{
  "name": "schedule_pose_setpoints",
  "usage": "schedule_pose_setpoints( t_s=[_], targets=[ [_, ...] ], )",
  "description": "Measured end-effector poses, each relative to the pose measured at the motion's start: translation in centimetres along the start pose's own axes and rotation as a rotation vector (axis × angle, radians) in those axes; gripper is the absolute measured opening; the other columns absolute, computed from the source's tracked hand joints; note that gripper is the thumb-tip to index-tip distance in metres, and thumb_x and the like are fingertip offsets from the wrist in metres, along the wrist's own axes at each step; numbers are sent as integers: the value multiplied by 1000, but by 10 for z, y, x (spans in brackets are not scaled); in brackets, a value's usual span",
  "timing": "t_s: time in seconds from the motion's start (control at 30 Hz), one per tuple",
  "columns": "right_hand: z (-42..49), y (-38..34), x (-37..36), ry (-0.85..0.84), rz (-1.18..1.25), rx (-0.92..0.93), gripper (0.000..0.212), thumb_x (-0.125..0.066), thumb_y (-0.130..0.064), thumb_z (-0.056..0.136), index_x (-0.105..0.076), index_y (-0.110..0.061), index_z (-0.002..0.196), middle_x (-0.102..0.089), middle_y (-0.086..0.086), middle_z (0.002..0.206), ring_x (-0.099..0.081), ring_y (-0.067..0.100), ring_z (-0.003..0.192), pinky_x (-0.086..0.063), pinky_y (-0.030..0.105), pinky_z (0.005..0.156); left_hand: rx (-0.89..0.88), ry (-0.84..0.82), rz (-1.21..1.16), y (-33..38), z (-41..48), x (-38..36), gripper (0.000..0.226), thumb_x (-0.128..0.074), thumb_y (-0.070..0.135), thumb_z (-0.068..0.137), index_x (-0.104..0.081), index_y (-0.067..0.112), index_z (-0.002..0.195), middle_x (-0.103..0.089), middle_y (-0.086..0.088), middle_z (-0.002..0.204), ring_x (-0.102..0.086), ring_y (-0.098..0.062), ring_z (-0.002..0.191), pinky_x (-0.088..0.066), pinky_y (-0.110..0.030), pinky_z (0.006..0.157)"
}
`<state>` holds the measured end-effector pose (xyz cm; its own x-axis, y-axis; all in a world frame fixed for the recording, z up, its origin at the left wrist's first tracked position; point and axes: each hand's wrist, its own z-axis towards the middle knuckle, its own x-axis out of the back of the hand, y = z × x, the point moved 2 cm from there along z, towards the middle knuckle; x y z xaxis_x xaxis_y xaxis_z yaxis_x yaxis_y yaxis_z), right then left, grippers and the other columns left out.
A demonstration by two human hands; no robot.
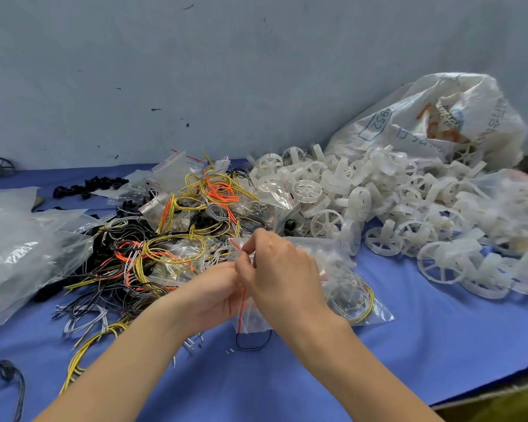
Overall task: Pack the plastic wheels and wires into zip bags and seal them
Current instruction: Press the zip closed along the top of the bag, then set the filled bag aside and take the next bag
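Zip bag [342,287] at lower centre of the frame, both hands at its red-striped mouth.
From the left: tangled wires [165,239] on the blue cloth [439,345]; the left hand [214,296] grips the bag's mouth from below, the right hand [281,269] pinches it from above, with yellow wire showing inside. White plastic wheels [393,214] lie heaped at right, against a white sack [439,117] at upper right.

Translucent white wheels [378,202], yellow, orange and black wires [171,239], a red-striped clear zip bag [342,287], blue tablecloth [439,345].
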<state>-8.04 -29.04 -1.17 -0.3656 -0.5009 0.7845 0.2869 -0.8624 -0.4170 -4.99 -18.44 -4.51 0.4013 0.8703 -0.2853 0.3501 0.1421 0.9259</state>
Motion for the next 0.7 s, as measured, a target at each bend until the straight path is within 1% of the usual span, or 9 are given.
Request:
schedule_pose_setpoints(
  t_s=[0.1, 0.17, 0.23, 0.3, 0.37, 0.43, 0.53, 0.63, 0.7],
  targets=[
    [0, -1, -1, -17, -2, -6, 21, -43, -39, 99, -53, -23, 109, -63, -3, 109, -63, 29, 97, -32, 36, 66, -21, -19, 115, -2, 1, -5, 34, -40, 6, 102, -70, 13, 89, -70, -4, 74, -68, -12, 65, -54, -23, 54],
    [0, -3, -3, -14, -12, -1, 23, -42, -39, 100, -53, -23, 111, -63, -2, 110, -63, 30, 98, -32, 36, 67, -52, 30, 119, -3, 3, -12, 25, -42, 10, 101, -60, 15, 85, -65, 4, 62, -62, -2, 56, -50, -17, 51],
    [2, -5, -5, -19, -15, 0, 24, -41, -40, 100, -53, -22, 112, -63, -2, 110, -63, 30, 98, -33, 37, 68, -54, 108, 196, -1, 10, -10, 25, -37, -2, 101, -45, 16, 85, -56, 4, 60, -56, 8, 52, -44, -8, 55],
    [2, -5, -7, -29, -15, -3, 25, -42, -40, 100, -53, -22, 112, -62, -2, 111, -63, 29, 99, -35, 37, 69, 57, 234, 129, 4, 12, -2, 31, -31, -17, 98, -40, 13, 93, -47, 2, 76, -52, 19, 58, -39, -5, 66],
    [1, -4, -9, -24, 0, 0, 23, -43, -40, 99, -53, -23, 111, -62, -2, 109, -64, 28, 97, -34, 37, 68, 32, 236, 285, 9, 6, 9, 26, -37, -17, 94, -50, 4, 99, -52, -3, 79, -52, 8, 63, -41, -13, 66],
    [-1, -3, -9, 3, 29, 12, 21, -45, -39, 98, -54, -23, 108, -63, -3, 104, -65, 28, 94, -34, 36, 65, -27, 141, 419, 11, -3, 14, 18, -46, -5, 96, -62, 2, 94, -58, -4, 69, -54, -7, 58, -47, -21, 55],
    [-2, -3, -9, 35, 60, 22, 19, -47, -38, 98, -55, -22, 104, -65, -2, 100, -66, 28, 88, -35, 36, 62, 42, 164, 107, 5, -12, 31, 23, -48, 18, 101, -66, 4, 95, -60, -6, 70, -56, -11, 55, -53, -22, 50],
    [-3, -5, -10, 32, 68, 24, 19, -45, -38, 99, -54, -22, 103, -64, -3, 99, -65, 27, 87, -34, 35, 62, 128, 151, -271, -4, -15, 44, 23, -42, 12, 100, -59, -2, 108, -58, -8, 72, -57, -9, 54, -51, -17, 45],
    [-2, -7, -10, 26, 84, 17, 19, -45, -39, 100, -53, -21, 102, -64, -3, 100, -64, 27, 89, -33, 35, 62, 176, 74, -471, -9, -18, 40, 25, -46, 9, 92, -61, -5, 105, -60, -10, 78, -60, -11, 55, -52, -19, 45]
  ],
)
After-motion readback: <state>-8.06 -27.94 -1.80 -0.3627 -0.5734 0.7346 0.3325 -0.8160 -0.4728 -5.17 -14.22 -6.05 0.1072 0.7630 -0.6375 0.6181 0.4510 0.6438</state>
